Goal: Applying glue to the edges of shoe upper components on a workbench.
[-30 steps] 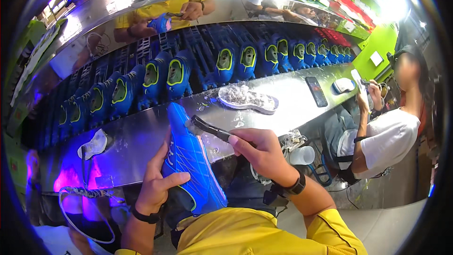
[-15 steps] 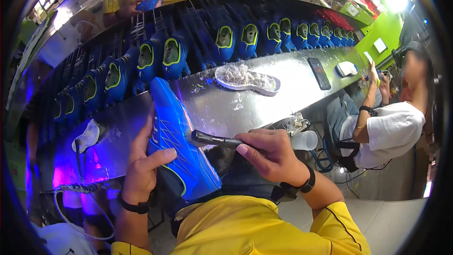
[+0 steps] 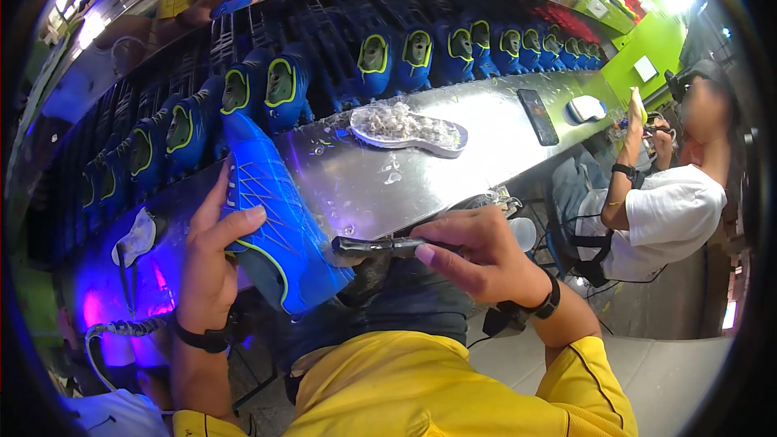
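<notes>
My left hand [image 3: 212,263] grips a bright blue shoe [image 3: 279,218] with a lime-edged collar, thumb across its upper and fingers mostly hidden behind it. The shoe is tilted, toe up and away, heel toward me. In my right hand [image 3: 486,255], thumb and fingers close round the handle of a black brush [image 3: 372,248]. Its head is at the lower right side of the shoe, by the sole edge; the bristles are hard to make out. Beyond the shoe, a loose sole [image 3: 409,131] heaped with greyish scraps lies on the metal bench [image 3: 477,113].
Several blue shoes [image 3: 285,93] stand in a row on a dark rack along the bench's far side. A phone [image 3: 537,117] and a white rounded object [image 3: 586,109] lie at right. A white-headed tool [image 3: 136,239] is at left. A co-worker [image 3: 676,202] sits at right.
The shoe and my left hand have shifted left, toward the rack. The brush has moved down along the shoe's side toward the heel, its handle now nearly level.
</notes>
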Motion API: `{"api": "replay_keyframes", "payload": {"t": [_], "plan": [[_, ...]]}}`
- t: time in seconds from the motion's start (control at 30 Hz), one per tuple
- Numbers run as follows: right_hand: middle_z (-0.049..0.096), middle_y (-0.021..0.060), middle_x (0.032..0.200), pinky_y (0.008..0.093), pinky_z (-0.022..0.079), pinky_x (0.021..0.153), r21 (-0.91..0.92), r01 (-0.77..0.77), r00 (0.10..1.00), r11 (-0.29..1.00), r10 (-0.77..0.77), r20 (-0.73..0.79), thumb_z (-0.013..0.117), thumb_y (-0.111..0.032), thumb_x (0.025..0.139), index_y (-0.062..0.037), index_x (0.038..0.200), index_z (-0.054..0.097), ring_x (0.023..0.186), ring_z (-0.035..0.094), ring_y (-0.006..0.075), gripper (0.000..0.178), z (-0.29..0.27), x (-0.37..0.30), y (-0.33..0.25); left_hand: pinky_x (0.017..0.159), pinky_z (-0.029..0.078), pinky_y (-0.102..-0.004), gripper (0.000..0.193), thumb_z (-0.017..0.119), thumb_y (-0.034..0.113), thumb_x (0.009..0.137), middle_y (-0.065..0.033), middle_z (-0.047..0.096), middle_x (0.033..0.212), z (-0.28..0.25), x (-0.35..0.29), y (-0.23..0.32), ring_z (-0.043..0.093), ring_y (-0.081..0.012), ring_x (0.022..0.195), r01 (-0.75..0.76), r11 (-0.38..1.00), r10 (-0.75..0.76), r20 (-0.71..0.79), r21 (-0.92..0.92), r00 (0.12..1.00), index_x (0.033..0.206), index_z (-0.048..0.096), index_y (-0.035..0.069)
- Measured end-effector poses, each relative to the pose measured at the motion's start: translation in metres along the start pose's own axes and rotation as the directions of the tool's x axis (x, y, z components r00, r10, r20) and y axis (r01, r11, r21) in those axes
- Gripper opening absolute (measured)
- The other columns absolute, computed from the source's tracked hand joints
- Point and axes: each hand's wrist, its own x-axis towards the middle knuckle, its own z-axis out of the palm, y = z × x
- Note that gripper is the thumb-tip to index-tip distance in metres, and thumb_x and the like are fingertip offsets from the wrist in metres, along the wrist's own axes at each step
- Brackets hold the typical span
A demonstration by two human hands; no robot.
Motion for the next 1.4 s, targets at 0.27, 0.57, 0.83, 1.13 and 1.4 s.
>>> {"api": "replay_keyframes", "payload": {"t": [0.27,0.57,0.83,1.13,1.4], "plan": [[0.066,0.0137,0.073,0.038,0.048,0.054,-0.196,0.14,0.983,0.971,-0.16,-0.09,0.077,-0.01,0.087,0.0014,0.102,0.079,0.057,0.064,0.0279,0.019,-0.03,0.016,-0.013,0.1,0.059,-0.0377,0.05,0.071,0.025,0.1,-0.0092,0.075,0.125,0.0,0.01,-0.009,0.074,-0.0199,0.111,0.214,0.968,-0.231,-0.136,-0.13,0.963,0.145,0.061,0.003],[0.066,0.014,0.073,0.0372,0.047,0.056,-0.367,0.387,0.907,0.846,-0.42,-0.012,0.077,-0.007,0.08,0.0036,0.099,0.078,0.061,0.064,0.028,0.022,-0.059,0.044,-0.017,0.089,0.064,-0.0372,0.038,0.065,0.033,0.106,-0.0118,0.076,0.121,0.04,-0.006,-0.004,0.077,-0.0231,0.104,0.253,0.94,-0.301,-0.203,-0.231,0.932,0.133,0.066,0.006],[0.067,0.0138,0.073,0.0374,0.05,0.057,-0.294,0.487,0.852,0.822,-0.521,-0.045,0.079,-0.011,0.084,0.0022,0.1,0.079,0.062,0.066,0.028,0.021,-0.061,0.066,-0.007,0.047,0.052,-0.0246,0.05,0.057,0.041,0.106,-0.0228,0.074,0.107,-0.005,-0.024,-0.038,0.077,-0.0322,0.077,0.42,0.877,-0.402,0.124,-0.233,0.907,0.136,0.062,0.002],[0.068,0.0134,0.076,0.0341,0.048,0.056,-0.106,0.485,0.859,0.868,-0.496,-0.13,0.079,-0.017,0.092,0.002,0.106,0.08,0.062,0.065,0.0233,0.024,-0.041,0.07,0.033,0.043,0.056,-0.0298,0.064,0.051,0.057,0.104,-0.0271,0.065,0.098,0.006,-0.026,-0.057,0.074,-0.0366,0.072,0.634,0.517,-0.552,0.343,-0.575,0.76,0.134,0.062,0.002],[0.066,0.014,0.076,0.0397,0.046,0.063,0.025,0.415,0.898,0.91,-0.405,-0.17,0.077,-0.016,0.094,0.0034,0.106,0.078,0.067,0.062,0.0271,0.023,-0.018,0.056,0.058,0.05,0.06,-0.0346,0.071,0.054,0.059,0.103,-0.0243,0.059,0.098,-0.001,-0.031,-0.072,0.073,-0.0369,0.074,0.667,0.401,-0.511,0.45,-0.628,0.732,0.14,0.052,-0.002]]}}
